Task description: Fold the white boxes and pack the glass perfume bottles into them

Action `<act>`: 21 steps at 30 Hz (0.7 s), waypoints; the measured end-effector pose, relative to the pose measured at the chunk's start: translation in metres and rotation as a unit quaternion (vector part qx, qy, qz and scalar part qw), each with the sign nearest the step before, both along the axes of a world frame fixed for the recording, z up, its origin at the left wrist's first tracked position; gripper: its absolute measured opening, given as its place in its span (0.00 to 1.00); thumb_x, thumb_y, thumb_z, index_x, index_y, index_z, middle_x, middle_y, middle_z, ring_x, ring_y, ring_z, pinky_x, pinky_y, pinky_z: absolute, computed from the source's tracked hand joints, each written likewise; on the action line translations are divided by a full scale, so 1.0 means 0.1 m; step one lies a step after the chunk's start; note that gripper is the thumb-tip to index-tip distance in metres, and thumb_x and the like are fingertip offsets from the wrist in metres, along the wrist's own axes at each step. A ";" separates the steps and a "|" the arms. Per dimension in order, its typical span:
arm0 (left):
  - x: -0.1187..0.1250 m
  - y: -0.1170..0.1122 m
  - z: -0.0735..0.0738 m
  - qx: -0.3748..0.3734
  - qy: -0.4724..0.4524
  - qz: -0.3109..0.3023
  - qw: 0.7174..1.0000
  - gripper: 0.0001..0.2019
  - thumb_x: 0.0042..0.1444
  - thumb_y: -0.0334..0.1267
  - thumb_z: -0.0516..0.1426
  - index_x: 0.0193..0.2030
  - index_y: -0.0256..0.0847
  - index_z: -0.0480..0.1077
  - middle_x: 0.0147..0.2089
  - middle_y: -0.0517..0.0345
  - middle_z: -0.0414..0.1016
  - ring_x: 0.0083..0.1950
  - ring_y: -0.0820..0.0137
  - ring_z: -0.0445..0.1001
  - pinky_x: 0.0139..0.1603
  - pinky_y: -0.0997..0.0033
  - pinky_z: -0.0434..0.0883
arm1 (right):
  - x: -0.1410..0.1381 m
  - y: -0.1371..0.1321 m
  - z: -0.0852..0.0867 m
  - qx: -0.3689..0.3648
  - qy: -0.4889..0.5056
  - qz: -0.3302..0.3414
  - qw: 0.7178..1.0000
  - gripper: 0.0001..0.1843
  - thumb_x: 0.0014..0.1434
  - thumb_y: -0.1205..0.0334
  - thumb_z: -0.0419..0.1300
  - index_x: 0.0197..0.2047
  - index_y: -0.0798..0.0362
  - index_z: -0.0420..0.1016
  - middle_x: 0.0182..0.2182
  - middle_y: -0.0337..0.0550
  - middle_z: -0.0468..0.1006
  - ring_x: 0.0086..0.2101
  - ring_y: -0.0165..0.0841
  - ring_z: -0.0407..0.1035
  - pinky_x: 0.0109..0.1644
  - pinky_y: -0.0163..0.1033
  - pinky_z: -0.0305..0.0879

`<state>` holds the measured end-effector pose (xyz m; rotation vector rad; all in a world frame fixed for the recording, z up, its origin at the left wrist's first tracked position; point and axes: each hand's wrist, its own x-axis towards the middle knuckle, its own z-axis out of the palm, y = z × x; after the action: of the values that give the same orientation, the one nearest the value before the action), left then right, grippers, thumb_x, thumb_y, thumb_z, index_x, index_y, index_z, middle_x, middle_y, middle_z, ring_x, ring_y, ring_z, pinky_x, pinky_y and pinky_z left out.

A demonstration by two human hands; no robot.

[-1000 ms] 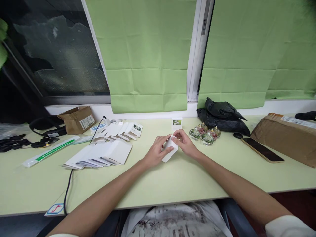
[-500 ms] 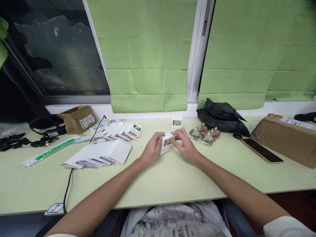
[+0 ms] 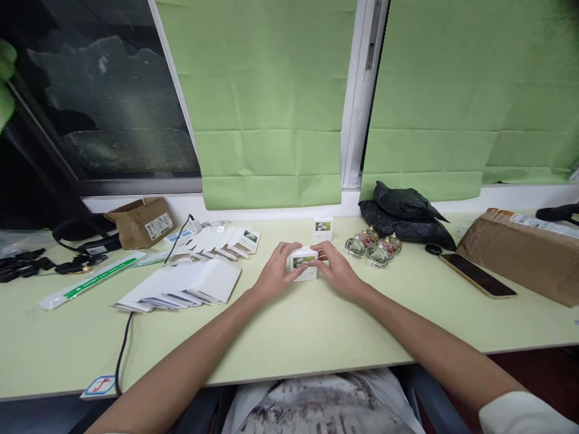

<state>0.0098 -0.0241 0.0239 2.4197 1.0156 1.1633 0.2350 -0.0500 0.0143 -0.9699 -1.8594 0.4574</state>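
Note:
A small white box [image 3: 304, 272] with a green picture on its front stands upright between my hands, near the middle of the table. My left hand [image 3: 277, 272] grips its left side, the thumb lying across the front. On the right side, my right hand [image 3: 337, 269] holds it with fingers at the upper edge and the thumb at the front. Behind them stands a second white box [image 3: 322, 230] with a similar picture. Flattened white boxes [image 3: 185, 283] lie fanned out left of my hands, with more folded boxes [image 3: 226, 240] behind.
Several clear-wrapped ornaments [image 3: 373, 246] sit to the right, before a black plastic bag [image 3: 402, 214]. A phone [image 3: 477, 275] and a brown parcel [image 3: 525, 253] lie farther right. An open cardboard box [image 3: 141, 223], a cable [image 3: 124, 349] and a plastic sleeve [image 3: 93, 280] are at left.
The box in my hands has turned so its picture faces me more squarely. My left thumb has moved across its front. The view has shifted slightly.

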 end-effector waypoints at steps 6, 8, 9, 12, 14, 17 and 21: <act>-0.04 0.07 -0.07 -0.146 0.006 -0.018 0.989 0.28 0.63 0.54 0.60 0.63 0.46 0.58 0.39 0.61 0.73 0.35 0.68 0.70 0.34 0.69 0.66 | 0.00 0.03 -0.03 -0.003 -0.004 -0.008 1.000 0.15 0.72 0.54 0.54 0.59 0.45 0.67 0.55 0.47 0.73 0.48 0.39 0.72 0.53 0.48 0.71; -0.04 0.09 -0.08 -0.157 0.013 -0.009 0.987 0.22 0.62 0.55 0.60 0.54 0.45 0.62 0.36 0.62 0.71 0.33 0.68 0.69 0.32 0.70 0.63 | 0.01 0.04 -0.04 -0.002 -0.006 -0.012 1.000 0.16 0.72 0.54 0.54 0.60 0.44 0.67 0.55 0.47 0.73 0.48 0.39 0.72 0.54 0.48 0.71; -0.04 0.10 -0.08 -0.161 0.015 -0.004 0.987 0.20 0.62 0.55 0.60 0.50 0.45 0.63 0.34 0.63 0.70 0.32 0.69 0.68 0.31 0.71 0.62 | 0.01 0.04 -0.04 -0.002 -0.007 -0.013 1.000 0.17 0.72 0.54 0.54 0.61 0.44 0.66 0.56 0.46 0.73 0.48 0.39 0.72 0.54 0.48 0.71; -0.03 0.13 -0.10 -0.161 0.010 0.002 0.987 0.18 0.63 0.55 0.60 0.45 0.45 0.61 0.33 0.62 0.71 0.31 0.69 0.68 0.30 0.71 0.61 | 0.03 0.06 -0.04 -0.006 -0.007 -0.008 1.000 0.19 0.72 0.55 0.53 0.64 0.42 0.65 0.58 0.46 0.72 0.49 0.39 0.73 0.54 0.48 0.71; -0.03 0.16 -0.11 -0.153 0.001 0.008 0.988 0.17 0.63 0.54 0.60 0.45 0.45 0.61 0.36 0.61 0.73 0.32 0.68 0.70 0.31 0.70 0.62 | 0.05 0.08 -0.05 -0.012 -0.008 0.001 1.000 0.22 0.72 0.56 0.52 0.67 0.41 0.62 0.61 0.46 0.71 0.51 0.39 0.73 0.55 0.49 0.72; -0.04 0.22 -0.15 -0.144 -0.005 0.038 0.989 0.17 0.64 0.52 0.60 0.46 0.45 0.61 0.37 0.59 0.75 0.33 0.67 0.71 0.32 0.70 0.64 | 0.07 0.10 -0.07 -0.035 -0.018 0.016 0.999 0.29 0.71 0.57 0.53 0.73 0.38 0.56 0.61 0.47 0.71 0.51 0.39 0.73 0.56 0.50 0.72; -0.08 0.31 -0.18 -0.129 -0.016 0.064 0.989 0.16 0.64 0.50 0.59 0.49 0.45 0.62 0.42 0.56 0.77 0.35 0.67 0.73 0.35 0.69 0.66 | 0.08 0.12 -0.11 -0.075 -0.029 0.029 0.996 0.35 0.70 0.58 0.55 0.76 0.37 0.50 0.58 0.47 0.74 0.49 0.38 0.74 0.57 0.51 0.72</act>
<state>0.0018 0.0070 0.0057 2.1557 1.2432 1.0345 0.2429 -0.0380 0.0034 -1.0399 -1.9319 0.6173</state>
